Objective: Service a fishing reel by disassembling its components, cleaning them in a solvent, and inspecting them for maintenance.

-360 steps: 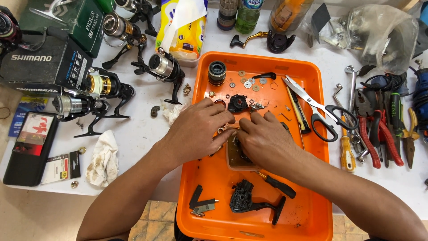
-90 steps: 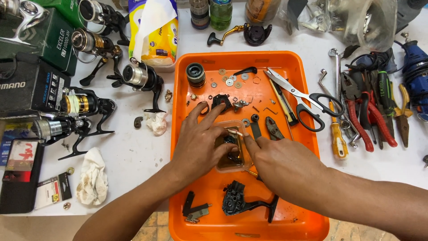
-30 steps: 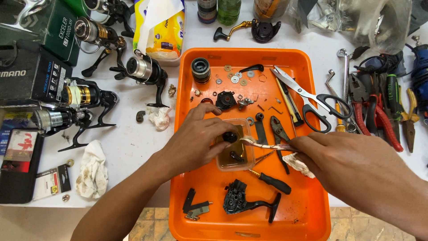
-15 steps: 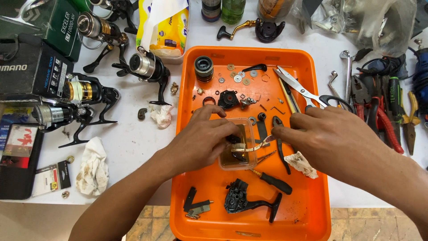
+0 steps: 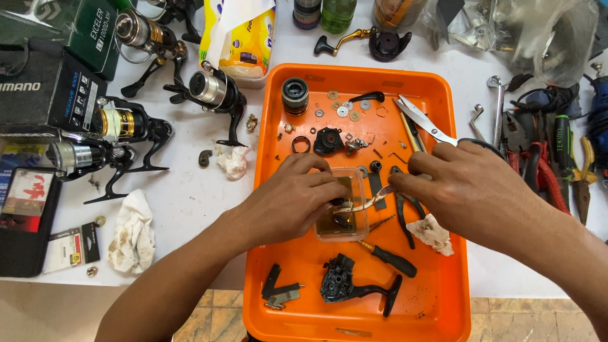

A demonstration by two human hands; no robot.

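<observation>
My left hand (image 5: 297, 199) rests on the left side of a small clear tub (image 5: 342, 225) in the middle of the orange tray (image 5: 443, 304), fingers pinching a small dark part at the tub. My right hand (image 5: 465, 190) comes in from the right and grips a thin pale brush-like tool (image 5: 364, 204) whose tip reaches into the tub. Brown liquid lies in the tub. A black reel body (image 5: 345, 285) sits below it and a small screwdriver (image 5: 386, 253) lies beside it.
The tray also holds a spool (image 5: 295, 95), washers, a black side cover (image 5: 328, 139), scissors (image 5: 421, 120) and a dirty tissue (image 5: 430, 233). Several fishing reels (image 5: 212, 95), boxes and rags (image 5: 132, 231) crowd the white table on the left; pliers and wrenches (image 5: 544, 158) lie on the right.
My right hand has moved left and up across the tray, bringing the thin tool's tip into the tub. My left hand has stayed at the tub.
</observation>
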